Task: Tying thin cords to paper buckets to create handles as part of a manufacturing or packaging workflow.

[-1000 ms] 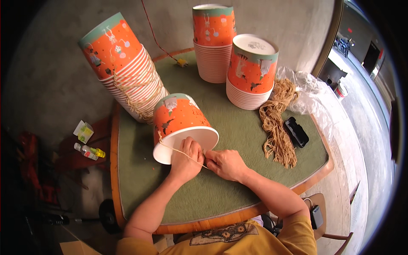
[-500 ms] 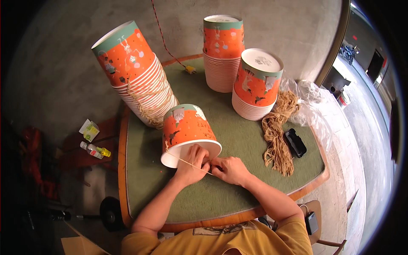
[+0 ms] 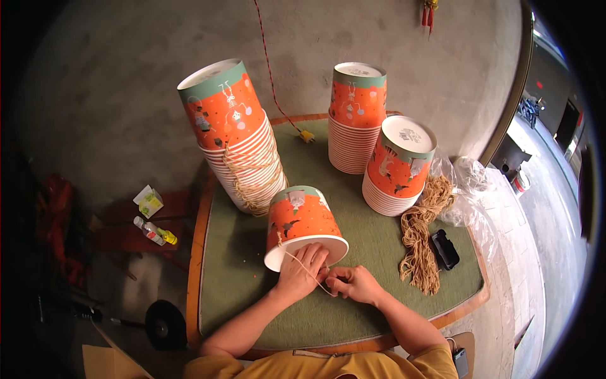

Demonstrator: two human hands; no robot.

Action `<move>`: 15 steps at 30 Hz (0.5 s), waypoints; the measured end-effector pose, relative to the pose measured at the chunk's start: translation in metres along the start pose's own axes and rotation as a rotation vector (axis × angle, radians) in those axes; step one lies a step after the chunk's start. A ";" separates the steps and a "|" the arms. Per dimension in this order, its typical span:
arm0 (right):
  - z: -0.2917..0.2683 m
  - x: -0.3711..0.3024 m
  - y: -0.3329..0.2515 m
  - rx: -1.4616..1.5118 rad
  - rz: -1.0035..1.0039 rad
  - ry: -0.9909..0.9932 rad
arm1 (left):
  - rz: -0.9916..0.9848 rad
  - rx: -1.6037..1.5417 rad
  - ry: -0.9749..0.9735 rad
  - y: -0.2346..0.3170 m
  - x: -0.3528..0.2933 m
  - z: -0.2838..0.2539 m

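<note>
An orange paper bucket (image 3: 303, 216) with a green band lies tipped on the table, its white mouth facing me. A thin string (image 3: 302, 265) is fastened at the left of its rim and hangs in a loose loop across the opening. My left hand (image 3: 303, 271) reaches into the mouth, fingers bent together at the lower right rim; its fingertips are partly hidden. Beside it, my right hand (image 3: 355, 284) is closed in a pinch at the string's other end by the rim. What lies exactly between the fingertips is too small to make out.
Stacks of upturned buckets stand behind: a tall leaning one wound with string (image 3: 243, 151), another (image 3: 356, 120) and a shorter one (image 3: 401, 167). A brown string bundle (image 3: 423, 240), a black tray (image 3: 445, 249) and clear plastic bags (image 3: 470, 202) lie right. A yellow plug (image 3: 307, 136) rests at the back.
The view has shifted, so everything sits lower and further right. My left fingers have straightened somewhat, and my right hand has drawn slightly off the rim. The string now hangs slacker.
</note>
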State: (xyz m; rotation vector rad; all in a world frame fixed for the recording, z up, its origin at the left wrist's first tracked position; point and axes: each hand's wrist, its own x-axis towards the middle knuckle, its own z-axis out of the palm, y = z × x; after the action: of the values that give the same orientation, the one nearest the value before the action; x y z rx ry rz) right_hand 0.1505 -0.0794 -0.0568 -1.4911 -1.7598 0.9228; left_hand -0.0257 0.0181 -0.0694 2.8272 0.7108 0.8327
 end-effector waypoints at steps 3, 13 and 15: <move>-0.006 0.000 -0.005 0.480 0.281 -0.172 | 0.030 0.065 0.019 -0.002 -0.001 -0.002; -0.049 -0.011 -0.049 0.539 0.297 0.013 | 0.128 0.227 0.032 -0.003 -0.005 -0.009; -0.053 -0.016 -0.057 0.460 0.283 0.075 | 0.127 0.249 0.021 -0.004 -0.006 -0.012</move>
State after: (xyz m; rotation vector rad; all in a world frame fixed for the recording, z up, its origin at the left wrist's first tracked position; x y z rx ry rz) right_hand 0.1666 -0.0961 0.0192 -1.4586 -1.1918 1.2931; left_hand -0.0387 0.0185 -0.0630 3.1181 0.6874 0.8481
